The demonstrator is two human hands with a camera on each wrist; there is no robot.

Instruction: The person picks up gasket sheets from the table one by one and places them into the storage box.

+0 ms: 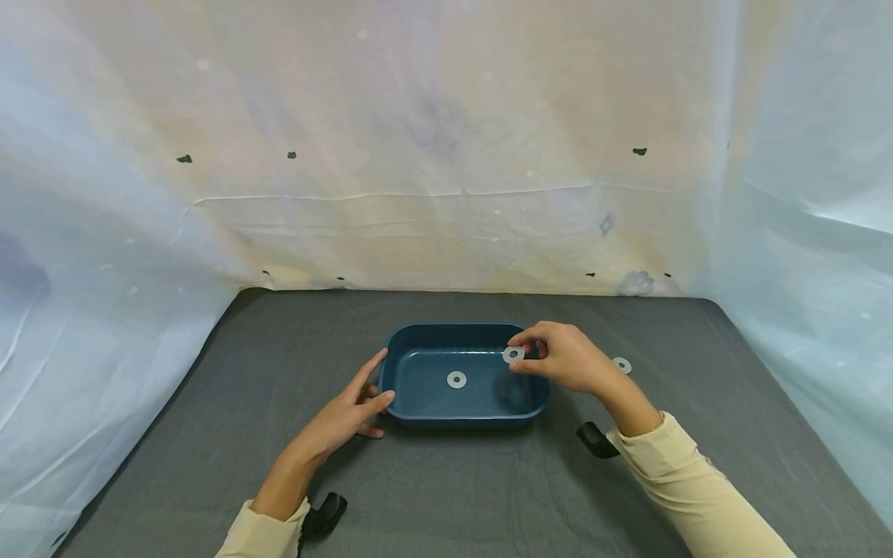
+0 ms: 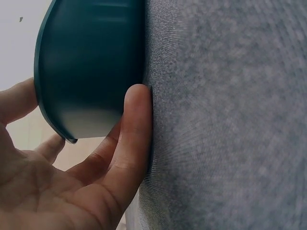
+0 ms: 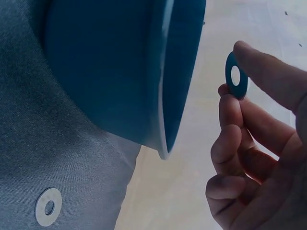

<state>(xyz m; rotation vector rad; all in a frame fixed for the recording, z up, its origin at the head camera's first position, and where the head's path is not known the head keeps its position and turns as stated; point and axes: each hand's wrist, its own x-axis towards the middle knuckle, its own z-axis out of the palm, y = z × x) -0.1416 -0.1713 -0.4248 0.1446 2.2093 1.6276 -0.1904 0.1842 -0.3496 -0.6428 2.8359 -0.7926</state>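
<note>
On the left of my head view, the left hand (image 1: 343, 418) rests against the end of a tray (image 1: 418, 399), its fingers spread apart, with the thumb and forefinger at the rim. My left wrist view adds what the head view hides: the lower fingers reach down beside the wall, one lying along the grey cloth (image 2: 230, 120) that covers the desk.

The tray sits in the middle, glossy and dark blue, a rounded rectangle with smooth sides and a thin lip. Only from the head do I see inside it, where a flat washer (image 1: 450, 380) lies on the floor of the tray.

Above the tray's right end, the right hand (image 1: 568, 359) pinches a second washer (image 1: 507, 355) between thumb and forefinger. The head shows that ring pale grey; my right wrist view catches a blue-green face, clear of the rim, with the remaining fingers curled below.

Further right, a third washer (image 3: 41, 208) lies on the cloth, partly behind the forearm from the head but whole from the right wrist, where its dull metal and the woven texture beneath show plainly.
</note>
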